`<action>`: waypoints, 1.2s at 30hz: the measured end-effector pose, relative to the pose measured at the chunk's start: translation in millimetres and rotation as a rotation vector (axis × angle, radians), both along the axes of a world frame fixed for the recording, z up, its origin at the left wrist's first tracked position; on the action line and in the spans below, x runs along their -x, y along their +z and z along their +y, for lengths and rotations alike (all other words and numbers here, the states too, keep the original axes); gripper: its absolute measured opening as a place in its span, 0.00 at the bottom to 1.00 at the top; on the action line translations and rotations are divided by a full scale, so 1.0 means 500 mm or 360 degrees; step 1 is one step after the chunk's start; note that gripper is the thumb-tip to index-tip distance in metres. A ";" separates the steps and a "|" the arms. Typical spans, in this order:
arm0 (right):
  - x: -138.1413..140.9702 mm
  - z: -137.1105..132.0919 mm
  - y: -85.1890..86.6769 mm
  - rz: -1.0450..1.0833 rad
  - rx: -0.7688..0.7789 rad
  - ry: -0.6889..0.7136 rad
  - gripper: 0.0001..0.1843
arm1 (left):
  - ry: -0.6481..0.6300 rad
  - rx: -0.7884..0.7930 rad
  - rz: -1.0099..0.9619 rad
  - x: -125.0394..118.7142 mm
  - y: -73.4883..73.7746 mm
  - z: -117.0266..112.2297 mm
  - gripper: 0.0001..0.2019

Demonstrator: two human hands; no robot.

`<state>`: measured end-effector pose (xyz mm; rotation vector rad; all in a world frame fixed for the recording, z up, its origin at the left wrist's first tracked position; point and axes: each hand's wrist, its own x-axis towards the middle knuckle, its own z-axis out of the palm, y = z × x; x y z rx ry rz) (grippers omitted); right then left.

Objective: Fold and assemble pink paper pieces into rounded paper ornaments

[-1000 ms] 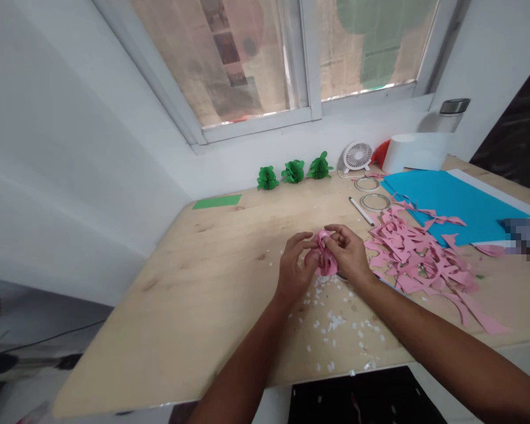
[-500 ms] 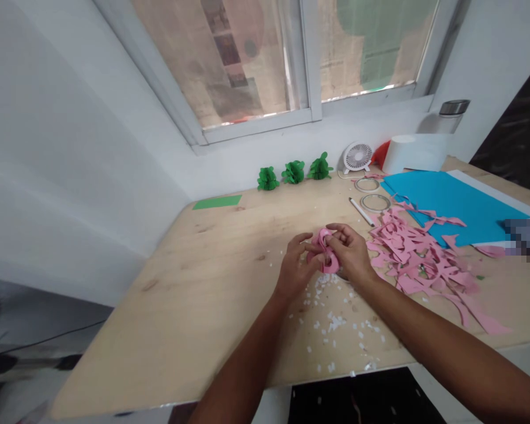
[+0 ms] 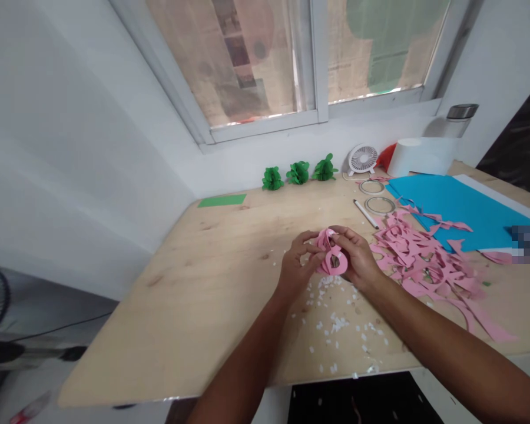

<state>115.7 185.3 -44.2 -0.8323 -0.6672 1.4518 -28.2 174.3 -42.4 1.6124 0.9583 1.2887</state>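
Between my two hands, above the table, is a pink paper cutout [image 3: 336,271] shaped like a figure eight, with two round openings and what look like stacked layers. My left hand [image 3: 298,262] pinches its left side between thumb and fingers. On the upper right, my right hand [image 3: 357,256] grips it with thumb and fingertips. A small white patch shows near the right thumb. Small white paper bits [image 3: 338,324] lie scattered on the wood below my hands.
Pink paper scraps [image 3: 417,253] pile up on the right, beside blue sheets [image 3: 463,209]. A marker [image 3: 365,214] and tape rolls [image 3: 380,205] lie behind. Green paper ornaments [image 3: 298,172], a green strip [image 3: 222,201] and a small white fan [image 3: 362,159] stand or lie along the back.
The pink paper cutout has turned to face me more, so both of its openings show more clearly. Both hands still hold it. The view has shifted slightly.
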 end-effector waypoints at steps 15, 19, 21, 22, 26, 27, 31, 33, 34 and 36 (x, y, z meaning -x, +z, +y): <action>0.006 -0.004 0.004 0.0036 -0.0027 0.0012 0.16 | 0.0160 -0.0414 0.0356 -0.011 0.007 -0.016 0.11; 0.007 -0.005 0.004 0.0045 -0.0036 0.0024 0.15 | 0.0201 -0.0454 0.0392 -0.012 0.005 -0.017 0.12; 0.007 -0.005 0.003 0.0046 -0.0045 0.0023 0.15 | 0.0195 -0.0471 0.0406 -0.012 0.005 -0.017 0.11; 0.007 -0.004 0.002 0.0048 -0.0046 0.0020 0.15 | 0.0190 -0.0477 0.0412 -0.011 0.006 -0.016 0.10; 0.007 -0.003 0.000 0.0023 -0.0048 -0.0013 0.17 | 0.0171 -0.0511 0.0418 -0.007 0.006 -0.015 0.18; 0.007 -0.003 0.000 0.0000 -0.0051 -0.0022 0.18 | 0.0162 -0.0523 0.0423 -0.006 0.006 -0.015 0.21; 0.008 -0.004 -0.001 -0.0130 -0.0092 -0.0060 0.19 | 0.0097 -0.0559 0.0498 -0.002 0.004 -0.014 0.26; 0.008 -0.005 -0.002 -0.0200 -0.0124 -0.0083 0.19 | 0.0093 -0.0543 0.0531 0.001 0.003 -0.014 0.25; 0.007 -0.006 -0.003 -0.0239 -0.0142 -0.0090 0.18 | 0.0096 -0.0523 0.0531 0.003 0.003 -0.013 0.24; 0.006 -0.006 -0.005 -0.0324 -0.0180 -0.0094 0.18 | 0.0086 -0.0475 0.0478 0.006 0.003 -0.011 0.23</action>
